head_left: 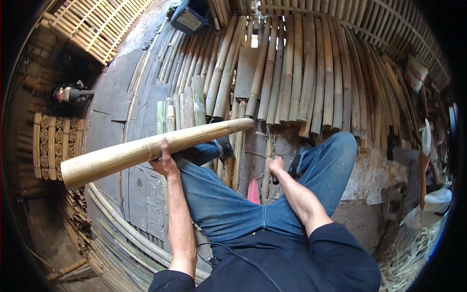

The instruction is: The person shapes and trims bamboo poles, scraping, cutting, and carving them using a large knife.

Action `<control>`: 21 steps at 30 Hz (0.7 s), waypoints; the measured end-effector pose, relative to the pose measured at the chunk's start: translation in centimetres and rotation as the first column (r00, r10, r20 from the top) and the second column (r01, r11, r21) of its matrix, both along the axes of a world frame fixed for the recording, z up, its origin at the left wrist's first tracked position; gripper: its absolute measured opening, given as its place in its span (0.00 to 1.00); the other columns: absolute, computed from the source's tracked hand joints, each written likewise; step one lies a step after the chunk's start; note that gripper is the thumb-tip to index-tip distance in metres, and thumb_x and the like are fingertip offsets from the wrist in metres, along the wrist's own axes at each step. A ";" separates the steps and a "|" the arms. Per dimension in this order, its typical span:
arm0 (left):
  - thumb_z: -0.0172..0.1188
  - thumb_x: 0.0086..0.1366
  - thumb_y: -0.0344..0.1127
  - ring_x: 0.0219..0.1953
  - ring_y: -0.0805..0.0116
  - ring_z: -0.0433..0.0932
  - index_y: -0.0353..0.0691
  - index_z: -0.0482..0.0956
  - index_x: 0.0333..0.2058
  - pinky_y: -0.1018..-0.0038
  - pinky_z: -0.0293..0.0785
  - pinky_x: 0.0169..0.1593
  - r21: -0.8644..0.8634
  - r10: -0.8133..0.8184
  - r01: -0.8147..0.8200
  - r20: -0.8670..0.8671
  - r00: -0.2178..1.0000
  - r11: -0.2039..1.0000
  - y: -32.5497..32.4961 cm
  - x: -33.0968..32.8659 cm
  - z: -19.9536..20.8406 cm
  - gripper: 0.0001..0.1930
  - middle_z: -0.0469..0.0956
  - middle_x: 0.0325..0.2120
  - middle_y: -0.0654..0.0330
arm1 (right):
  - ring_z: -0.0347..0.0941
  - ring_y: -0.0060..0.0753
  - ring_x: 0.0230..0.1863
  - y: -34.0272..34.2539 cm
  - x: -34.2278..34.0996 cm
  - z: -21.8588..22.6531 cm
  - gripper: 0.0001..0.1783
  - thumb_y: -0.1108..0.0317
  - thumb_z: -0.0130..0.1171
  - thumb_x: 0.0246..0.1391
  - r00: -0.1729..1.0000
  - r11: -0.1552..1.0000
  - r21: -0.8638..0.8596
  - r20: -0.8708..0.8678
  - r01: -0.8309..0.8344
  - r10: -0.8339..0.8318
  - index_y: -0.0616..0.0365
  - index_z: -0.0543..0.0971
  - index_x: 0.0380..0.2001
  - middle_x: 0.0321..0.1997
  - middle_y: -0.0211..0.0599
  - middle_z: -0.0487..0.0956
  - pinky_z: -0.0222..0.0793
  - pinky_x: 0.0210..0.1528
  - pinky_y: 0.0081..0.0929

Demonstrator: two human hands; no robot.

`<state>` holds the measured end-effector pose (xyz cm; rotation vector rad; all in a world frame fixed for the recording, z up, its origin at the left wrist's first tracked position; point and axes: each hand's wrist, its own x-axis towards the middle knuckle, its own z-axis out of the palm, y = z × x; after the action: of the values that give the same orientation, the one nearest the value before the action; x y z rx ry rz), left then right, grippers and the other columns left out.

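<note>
A thick, pale bamboo pole [116, 158] slants across in front of me, its wide end at the left and its narrow end above the gap between my knees. Near its middle my left hand [166, 161] is closed round it from below, the thumb lying over the near side. Low between my legs, my right hand [276, 168] grips a dark-handled tool [275, 180]. Only thin parts of that tool show beyond my fingers, so its exact kind is unclear. Several short, greenish bamboo pieces [198, 100] stick out behind the pole.
Bamboo poles [311, 73] lie side by side in a long row ahead. A blue bin [188, 19] is at the far left. Bundled bamboo [57, 146] is stacked at the left, and long strips [131, 233] curve beside me. Another person [413, 180] sits at the right.
</note>
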<state>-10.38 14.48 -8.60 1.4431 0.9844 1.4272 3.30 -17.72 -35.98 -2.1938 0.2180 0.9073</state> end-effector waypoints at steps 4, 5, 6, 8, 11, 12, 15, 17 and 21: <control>0.80 0.48 0.41 0.42 0.65 0.79 0.27 0.77 0.43 0.68 0.76 0.48 0.088 0.034 -0.003 -0.353 0.935 0.996 -0.6 -0.5 -0.4 0.30 0.80 0.40 0.51 | 0.81 0.54 0.44 2.0 0.0 1.9 0.18 0.59 0.56 0.57 0.995 0.996 -0.031 -0.052 -0.081 0.079 0.59 0.80 0.46 0.39 0.56 0.83 0.75 0.46 0.45; 0.80 0.48 0.41 0.40 0.65 0.80 0.27 0.78 0.41 0.68 0.76 0.47 0.040 -0.018 0.035 -0.371 0.928 0.999 -1.8 -0.3 1.2 0.28 0.81 0.39 0.51 | 0.80 0.53 0.46 2.4 -0.3 3.0 0.19 0.58 0.57 0.57 0.988 0.993 -0.020 -0.096 -0.120 0.118 0.59 0.80 0.46 0.40 0.56 0.82 0.75 0.48 0.44; 0.79 0.49 0.42 0.38 0.64 0.80 0.28 0.77 0.41 0.68 0.76 0.46 0.036 -0.070 0.083 -0.269 0.961 0.996 -1.1 -1.3 1.5 0.28 0.81 0.37 0.52 | 0.80 0.53 0.47 3.5 -0.8 5.1 0.20 0.57 0.58 0.56 0.975 0.984 0.010 -0.136 -0.178 0.178 0.59 0.80 0.47 0.42 0.56 0.82 0.74 0.50 0.43; 0.80 0.49 0.43 0.44 0.63 0.78 0.29 0.70 0.51 0.68 0.74 0.50 0.075 -0.104 0.119 -0.176 0.979 0.990 -2.7 4.1 -0.6 0.37 0.77 0.44 0.50 | 0.81 0.51 0.42 -3.1 2.9 -2.2 0.22 0.56 0.59 0.56 0.975 0.979 -0.032 0.093 -0.200 0.203 0.60 0.80 0.48 0.40 0.53 0.83 0.76 0.45 0.42; 0.78 0.50 0.37 0.45 0.64 0.77 0.31 0.67 0.52 0.70 0.74 0.51 0.118 -0.066 0.066 -0.005 0.998 0.991 -1.0 0.6 3.0 0.35 0.73 0.47 0.52 | 0.80 0.43 0.25 -1.3 0.2 1.3 0.22 0.58 0.57 0.58 0.935 0.936 -0.034 0.044 -0.351 0.352 0.60 0.80 0.51 0.28 0.48 0.83 0.75 0.29 0.39; 0.77 0.51 0.34 0.45 0.65 0.77 0.32 0.68 0.51 0.71 0.74 0.51 0.086 -0.075 0.069 0.069 0.995 0.994 -1.0 -0.2 5.3 0.33 0.73 0.46 0.53 | 0.78 0.40 0.20 -1.1 0.0 2.3 0.21 0.60 0.57 0.59 0.950 0.955 -0.007 -0.106 -0.296 0.293 0.61 0.80 0.51 0.24 0.46 0.82 0.74 0.23 0.39; 0.74 0.54 0.30 0.45 0.67 0.78 0.32 0.68 0.50 0.73 0.75 0.50 0.111 -0.034 0.010 0.210 0.977 0.994 2.3 -4.8 7.8 0.28 0.76 0.43 0.55 | 0.77 0.37 0.18 -1.4 -0.4 3.9 0.17 0.62 0.58 0.59 0.930 0.929 -0.053 -0.008 -0.366 0.366 0.64 0.81 0.43 0.22 0.45 0.81 0.72 0.21 0.37; 0.69 0.59 0.35 0.40 0.72 0.79 0.37 0.74 0.48 0.72 0.79 0.42 0.058 0.090 -0.114 0.311 0.946 0.992 3.7 -6.7 9.7 0.20 0.78 0.42 0.60 | 0.78 0.39 0.19 -2.4 -0.1 3.9 0.16 0.61 0.58 0.58 0.918 0.912 -0.119 0.023 -0.392 0.397 0.65 0.82 0.41 0.23 0.46 0.81 0.73 0.22 0.37; 0.71 0.53 0.52 0.49 0.67 0.75 0.48 0.76 0.52 0.61 0.78 0.47 -0.363 0.525 -0.395 0.408 0.747 0.844 6.6 -12.1 8.1 0.29 0.76 0.49 0.63 | 0.83 0.46 0.39 -2.4 0.2 5.7 0.19 0.58 0.59 0.54 0.890 0.873 -0.221 0.043 -0.434 0.453 0.59 0.83 0.43 0.37 0.50 0.85 0.77 0.44 0.38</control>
<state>-22.43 21.05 -0.51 0.5911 1.1802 1.8284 3.46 -20.15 -30.23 -2.5288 -0.2656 1.0612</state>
